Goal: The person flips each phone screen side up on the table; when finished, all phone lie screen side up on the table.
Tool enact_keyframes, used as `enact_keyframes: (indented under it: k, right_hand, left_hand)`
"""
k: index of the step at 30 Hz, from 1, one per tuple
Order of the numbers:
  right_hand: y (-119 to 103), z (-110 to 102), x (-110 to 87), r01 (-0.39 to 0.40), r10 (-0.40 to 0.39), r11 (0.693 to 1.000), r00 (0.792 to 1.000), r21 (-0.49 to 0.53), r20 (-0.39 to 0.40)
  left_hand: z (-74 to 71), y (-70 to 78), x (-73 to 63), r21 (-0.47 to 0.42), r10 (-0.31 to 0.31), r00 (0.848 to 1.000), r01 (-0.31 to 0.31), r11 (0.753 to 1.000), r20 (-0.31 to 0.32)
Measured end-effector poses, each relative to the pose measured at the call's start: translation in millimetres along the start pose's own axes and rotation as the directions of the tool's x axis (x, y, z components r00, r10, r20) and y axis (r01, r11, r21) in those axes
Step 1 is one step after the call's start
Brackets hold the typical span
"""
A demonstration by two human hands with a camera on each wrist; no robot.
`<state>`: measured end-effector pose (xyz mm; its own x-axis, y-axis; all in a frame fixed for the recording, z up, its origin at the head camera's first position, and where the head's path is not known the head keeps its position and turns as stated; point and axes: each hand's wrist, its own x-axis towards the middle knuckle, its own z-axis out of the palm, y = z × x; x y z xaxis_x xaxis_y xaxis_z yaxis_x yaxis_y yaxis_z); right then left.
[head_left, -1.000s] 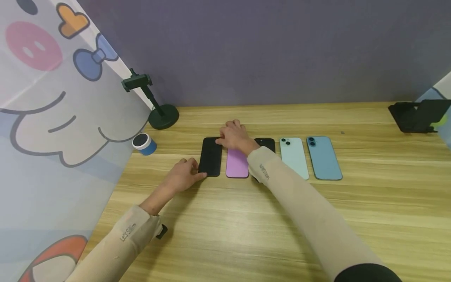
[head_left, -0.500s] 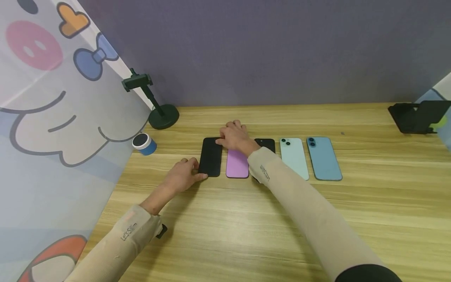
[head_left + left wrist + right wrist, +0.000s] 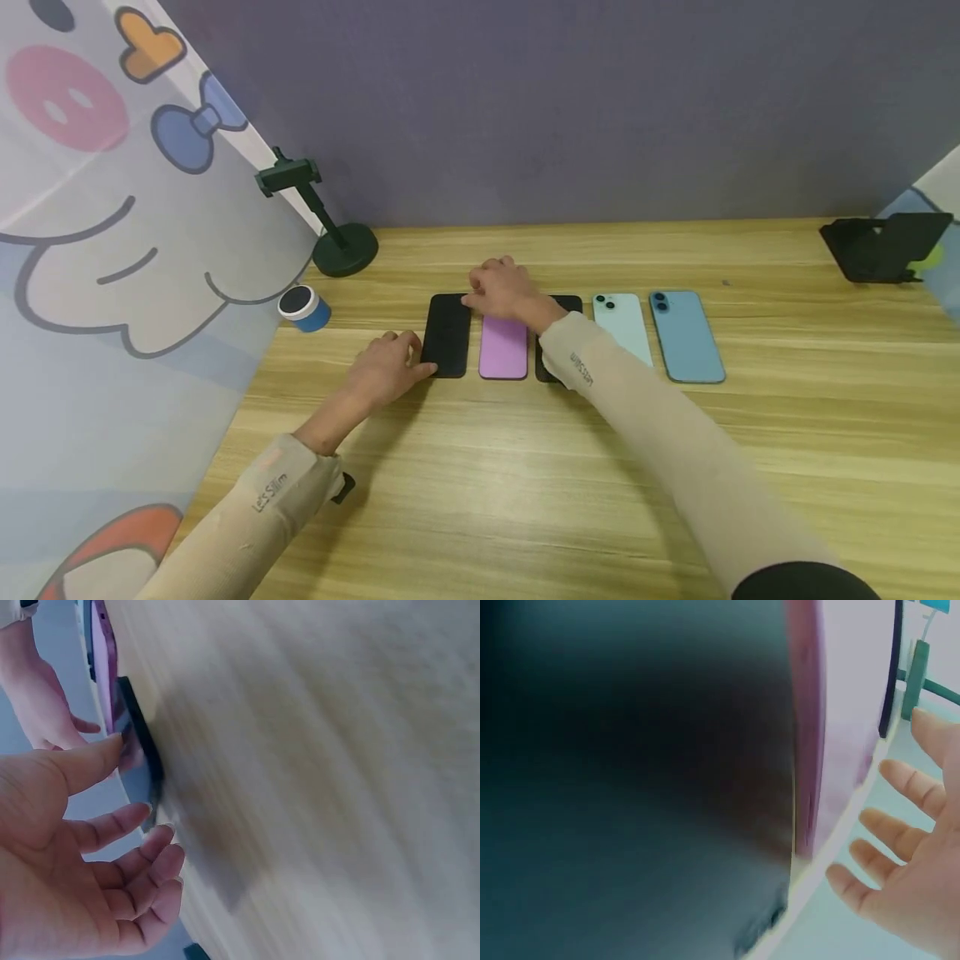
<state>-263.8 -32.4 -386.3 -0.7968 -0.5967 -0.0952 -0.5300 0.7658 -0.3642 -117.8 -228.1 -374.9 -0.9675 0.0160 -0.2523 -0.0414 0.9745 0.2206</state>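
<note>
Five phones is more than I count out: several lie in a row in the head view, starting with a black phone (image 3: 447, 337) at the left. My left hand (image 3: 384, 369) is beside its near left corner, thumb at the edge and fingers loosely bent; in the left wrist view the thumb and index fingertips reach the black phone (image 3: 142, 724). My right hand (image 3: 504, 289) lies over the far end of a purple phone (image 3: 503, 348), thumb by the black phone's far right corner. In the right wrist view its fingers spread loosely beside the purple phone (image 3: 810, 750).
A second dark phone (image 3: 550, 367), partly under the right sleeve, a mint phone (image 3: 622, 325) and a blue phone (image 3: 687, 337) continue the row. A blue-and-white jar (image 3: 305, 308) and a dark phone stand (image 3: 347, 248) are at left; a black folding stand (image 3: 881, 250) is far right.
My right hand and forearm have shifted slightly right, showing more of the second dark phone and covering the mint phone's near end. The left hand stays by the black phone.
</note>
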Motion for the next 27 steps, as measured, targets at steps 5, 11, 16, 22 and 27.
enact_keyframes:
  k: [5,11,16,22,27]
  right_hand:
    - [17.6,-17.7,-17.1,0.015,-0.015,1.000,1.000,-0.007,-0.021]
    - [37.2,-30.2,-36.1,0.003,-0.004,0.999,1.000,-0.054,-0.018]
    - [46.6,-25.0,-47.9,-0.003,0.002,0.991,1.000,-0.131,-0.011]
    - [48.3,-14.3,-53.1,-0.032,0.031,0.982,0.999,-0.189,-0.009]
    - [48.2,-10.2,-52.2,-0.061,0.058,0.982,0.998,-0.179,-0.021]
  left_hand:
    - [-5.8,14.5,-1.8,0.006,0.020,1.000,-0.020,1.000,-0.004]
    - [-4.9,40.7,0.9,0.023,0.059,0.998,-0.059,0.998,0.012]
    - [4.2,63.5,5.5,0.104,0.067,0.997,-0.069,0.992,0.024]
    - [14.4,84.7,11.6,0.199,0.019,0.999,-0.026,0.980,0.038]
    - [14.6,98.9,14.2,0.231,-0.048,0.997,0.032,0.972,0.062]
